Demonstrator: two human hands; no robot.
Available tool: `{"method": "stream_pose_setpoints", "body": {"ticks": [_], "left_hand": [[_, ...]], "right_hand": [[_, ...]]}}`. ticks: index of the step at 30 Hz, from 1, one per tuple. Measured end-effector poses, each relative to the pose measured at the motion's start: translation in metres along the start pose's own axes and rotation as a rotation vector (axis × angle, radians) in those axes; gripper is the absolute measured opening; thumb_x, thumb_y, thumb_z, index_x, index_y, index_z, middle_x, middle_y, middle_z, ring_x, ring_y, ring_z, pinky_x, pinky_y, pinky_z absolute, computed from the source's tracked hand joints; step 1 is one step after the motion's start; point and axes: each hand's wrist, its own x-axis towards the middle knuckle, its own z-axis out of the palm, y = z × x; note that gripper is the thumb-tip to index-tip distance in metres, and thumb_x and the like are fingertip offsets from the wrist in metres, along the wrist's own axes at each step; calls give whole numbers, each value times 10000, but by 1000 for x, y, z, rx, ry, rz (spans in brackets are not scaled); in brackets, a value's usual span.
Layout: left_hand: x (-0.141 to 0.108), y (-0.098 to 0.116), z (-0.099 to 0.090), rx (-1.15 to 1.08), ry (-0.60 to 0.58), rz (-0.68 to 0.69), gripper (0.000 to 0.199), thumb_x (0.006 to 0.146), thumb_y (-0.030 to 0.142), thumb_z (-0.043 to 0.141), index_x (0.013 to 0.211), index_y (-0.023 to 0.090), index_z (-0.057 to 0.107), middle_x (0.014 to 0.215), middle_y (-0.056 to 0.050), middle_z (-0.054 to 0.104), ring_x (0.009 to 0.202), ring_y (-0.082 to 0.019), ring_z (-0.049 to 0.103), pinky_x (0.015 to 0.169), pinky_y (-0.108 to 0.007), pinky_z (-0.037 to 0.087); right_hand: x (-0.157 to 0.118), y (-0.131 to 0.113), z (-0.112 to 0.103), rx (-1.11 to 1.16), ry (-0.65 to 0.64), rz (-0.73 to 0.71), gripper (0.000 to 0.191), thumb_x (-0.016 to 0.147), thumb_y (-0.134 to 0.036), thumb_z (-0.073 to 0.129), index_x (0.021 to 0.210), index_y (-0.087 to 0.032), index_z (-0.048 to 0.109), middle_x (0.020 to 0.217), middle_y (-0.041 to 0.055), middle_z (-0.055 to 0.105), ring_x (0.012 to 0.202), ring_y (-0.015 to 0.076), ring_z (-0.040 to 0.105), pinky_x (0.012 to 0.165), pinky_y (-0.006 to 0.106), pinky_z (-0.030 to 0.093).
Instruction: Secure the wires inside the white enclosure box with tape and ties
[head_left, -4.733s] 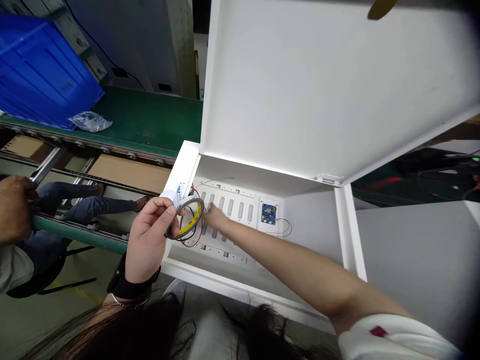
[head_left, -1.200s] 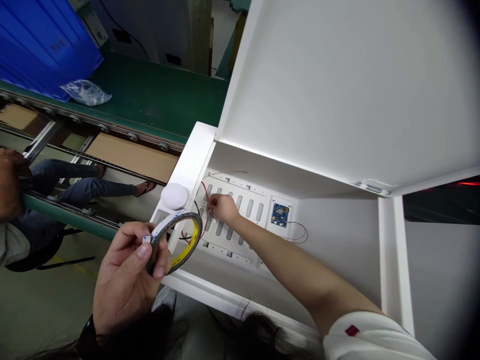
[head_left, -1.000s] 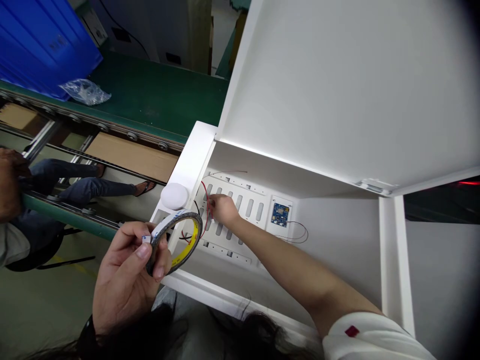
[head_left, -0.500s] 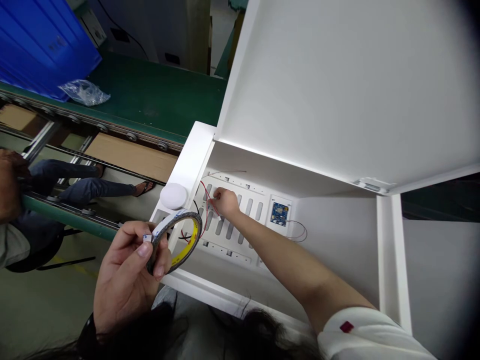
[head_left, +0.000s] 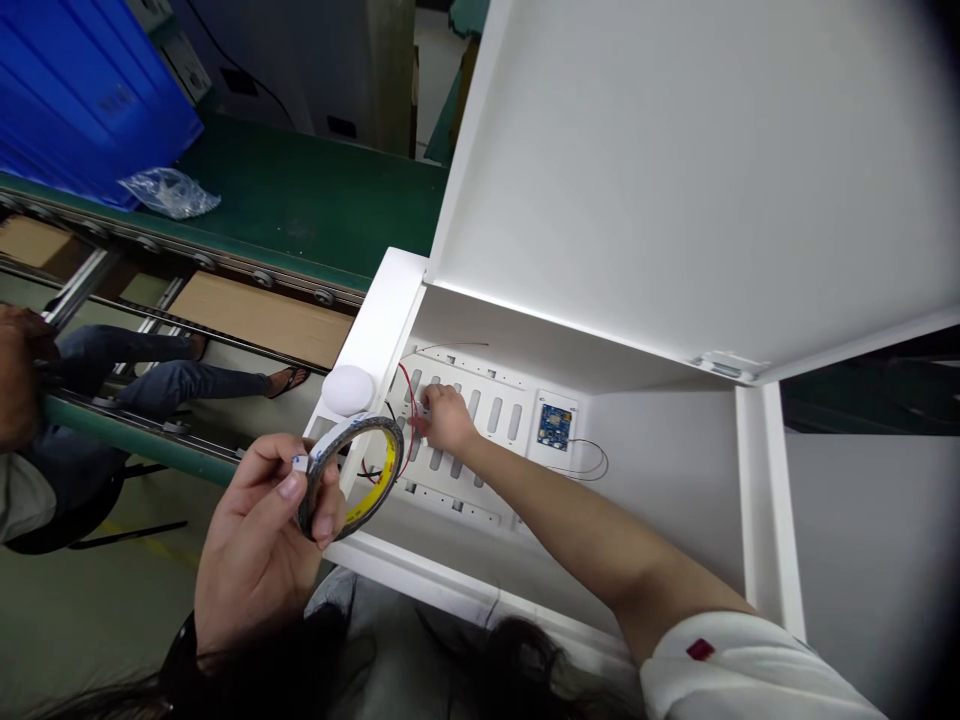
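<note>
My left hand (head_left: 262, 540) pinches a roll of double-sided tape (head_left: 391, 470) by its side, with a short bit of white liner lifted at the thumb. The roll has a yellow core and hangs over the left rim of a white cabinet (head_left: 405, 590). Down inside, my right hand (head_left: 448, 418) is closed at a red wire (head_left: 412, 385), above a slotted white plate (head_left: 495, 412); its fingertips are partly hidden. To the right of that hand sits a blue circuit board (head_left: 555, 427) with thin wires.
The cabinet's large white door (head_left: 675, 170) stands open on the far side. A white round knob (head_left: 348, 390) is on the left wall. Beyond lies a green conveyor (head_left: 315, 200) with a blue crate (head_left: 82, 100) and a plastic bag (head_left: 171, 192). Another person's hand (head_left: 19, 370) is at far left.
My right hand has shifted slightly left along the plate, and the small white connector seen near its fingers is now out of sight. My left hand still holds the tape roll.
</note>
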Motion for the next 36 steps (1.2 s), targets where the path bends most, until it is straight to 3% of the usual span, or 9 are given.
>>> {"method": "stream_pose_setpoints", "body": {"ticks": [5,9,11,14,17,21,26,30,36], "left_hand": [[2,2,-2,29,-182,7,181,904,233,552,1063,272,631,926,-47,638,630,-104,553,609,-232,473],[0,2,9,162,-219,2,204,898,236,601,1092,291,631,1018,-50,631,672,-103,566,600,-221,473],[-1,0,17,296,-243,-21,197,917,273,599,1111,301,620,989,-34,634,677,-96,561,607,-215,475],[-2,-3,29,537,-278,-54,207,946,338,564,1144,310,621,833,-2,620,657,-89,552,613,-206,473],[-2,-8,40,694,-346,-65,229,956,369,534,1163,324,619,846,2,626,655,-98,560,603,-222,472],[-4,-17,49,837,-446,-10,274,974,394,475,1223,367,584,873,8,650,632,-109,551,577,-246,454],[-5,-22,55,951,-524,71,306,992,351,422,1263,387,560,666,47,548,584,-101,510,569,-234,412],[-4,-20,59,952,-508,-3,436,972,325,467,1391,410,384,795,58,622,595,-100,494,599,-249,412],[2,-22,63,818,-524,-93,122,927,334,554,1009,244,566,830,28,596,730,-110,530,630,-249,393]], "right_hand": [[-3,7,-32,-13,-35,114,503,633,-263,822,1043,-140,556,1089,123,589,1020,278,507,848,367,414],[-4,9,-107,-11,-15,260,279,728,-195,736,977,-152,617,1046,111,627,909,228,565,765,332,431],[-15,-3,-157,40,-116,286,211,735,-260,746,901,-174,649,898,71,653,766,200,571,666,324,422],[-49,-36,-222,330,-143,128,213,806,-407,692,870,-204,686,801,33,650,698,164,572,643,311,432],[-88,-72,-254,561,-136,-45,275,791,-454,708,919,-210,709,828,31,659,752,165,590,685,313,460],[-119,-92,-244,759,-114,-45,288,715,-381,792,908,-197,683,857,33,665,809,171,608,730,316,492],[-130,-85,-213,1082,-88,41,313,731,-317,783,957,-181,615,810,20,658,762,154,634,739,324,522],[-139,-82,-206,1136,-8,114,391,721,-304,791,1033,-191,583,747,2,665,722,156,640,724,328,526],[-150,-82,-206,922,281,93,246,763,-273,754,959,-193,628,782,20,688,755,166,653,733,322,533]]}}
